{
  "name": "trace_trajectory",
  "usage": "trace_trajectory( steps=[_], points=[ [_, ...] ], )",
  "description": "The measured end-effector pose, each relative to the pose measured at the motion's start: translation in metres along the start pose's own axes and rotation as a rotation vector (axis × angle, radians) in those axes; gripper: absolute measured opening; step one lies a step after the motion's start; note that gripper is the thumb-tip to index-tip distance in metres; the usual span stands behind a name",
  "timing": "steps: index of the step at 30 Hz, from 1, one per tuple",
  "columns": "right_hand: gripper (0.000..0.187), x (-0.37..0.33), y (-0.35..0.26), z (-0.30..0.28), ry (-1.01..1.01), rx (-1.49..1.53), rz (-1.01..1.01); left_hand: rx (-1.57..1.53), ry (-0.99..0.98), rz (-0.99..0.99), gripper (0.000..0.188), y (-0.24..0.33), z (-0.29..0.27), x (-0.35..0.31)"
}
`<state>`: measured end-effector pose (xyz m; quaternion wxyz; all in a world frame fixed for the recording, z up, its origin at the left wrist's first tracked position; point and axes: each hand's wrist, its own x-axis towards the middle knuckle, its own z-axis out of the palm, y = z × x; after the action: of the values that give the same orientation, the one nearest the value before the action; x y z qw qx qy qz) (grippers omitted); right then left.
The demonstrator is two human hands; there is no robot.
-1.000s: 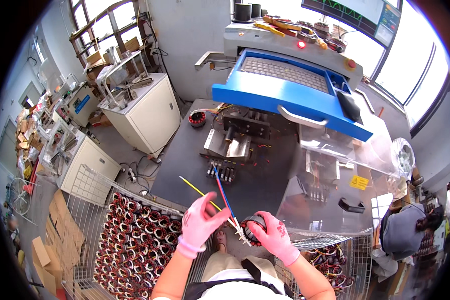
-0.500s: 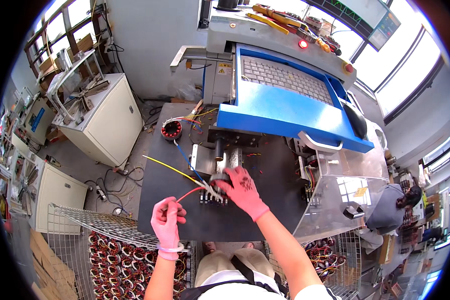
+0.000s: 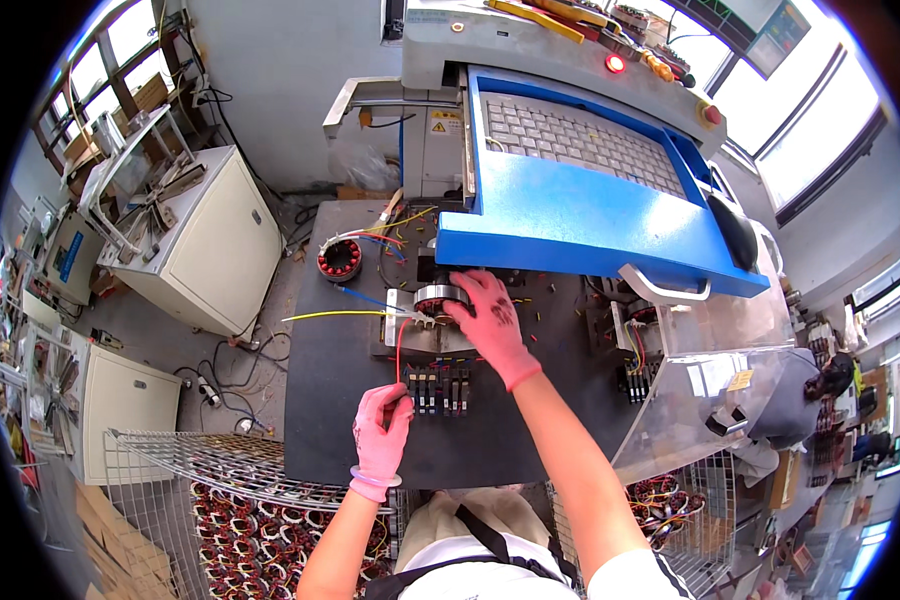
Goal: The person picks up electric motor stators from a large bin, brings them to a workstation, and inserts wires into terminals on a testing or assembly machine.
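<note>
My right hand (image 3: 492, 325), in a pink glove, grips a motor stator (image 3: 437, 297), a metal ring with windings, at the metal fixture (image 3: 402, 338) under the machine. From the stator a yellow wire (image 3: 335, 314) and a blue wire (image 3: 368, 297) reach out to the left. Lower down, my left hand (image 3: 381, 430) pinches the end of a red wire (image 3: 400, 352), which runs straight up to the stator. Just right of that hand lies a row of small black and silver clips (image 3: 438, 391). Whether the stator touches the fixture is hidden by my fingers.
A second stator with red windings (image 3: 340, 260) stands at the table's far left. Above the work hang a blue keyboard drawer (image 3: 590, 205) and, to the right, a clear plastic guard (image 3: 700, 370). Wire baskets of stators (image 3: 260, 540) flank my legs. A person (image 3: 785, 400) is beyond the guard.
My right hand has carried the stator away from me, up to the fixture. My left hand has moved right, and the red wire now stands nearly straight toward me.
</note>
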<state>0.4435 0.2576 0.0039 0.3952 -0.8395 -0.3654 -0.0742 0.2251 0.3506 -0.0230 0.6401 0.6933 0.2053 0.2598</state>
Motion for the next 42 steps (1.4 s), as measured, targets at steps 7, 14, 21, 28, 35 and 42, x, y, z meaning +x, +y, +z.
trace_trajectory(
  steps=[7, 14, 21, 28, 35, 42],
  points=[
    [0.027, -0.055, -0.042, 0.015, -0.611, 0.891, 0.659, 0.419, -0.204, 0.174, 0.039, 0.04, 0.008, -0.003],
    [0.018, -0.045, -0.03, -0.004, -0.512, 0.37, 0.444, 0.945, -0.369, 0.256, 0.053, -0.001, 0.009, -0.033],
    [0.018, -0.052, -0.012, 0.016, -0.45, 0.249, 0.219, 1.239, -0.456, 0.22, 0.058, -0.033, 0.022, -0.044],
    [0.019, -0.058, -0.011, 0.024, -0.461, 0.11, 0.167, 1.316, -0.435, 0.319, 0.052, -0.046, 0.019, -0.045],
    [0.028, -0.061, -0.022, 0.016, -0.325, 0.297, 0.293, 0.368, 0.17, 0.235, 0.053, 0.002, 0.008, 0.029],
    [0.039, -0.032, -0.037, 0.012, -0.623, 1.296, 0.835, -0.401, -0.199, 0.017, 0.057, 0.069, 0.007, 0.079]
  ],
)
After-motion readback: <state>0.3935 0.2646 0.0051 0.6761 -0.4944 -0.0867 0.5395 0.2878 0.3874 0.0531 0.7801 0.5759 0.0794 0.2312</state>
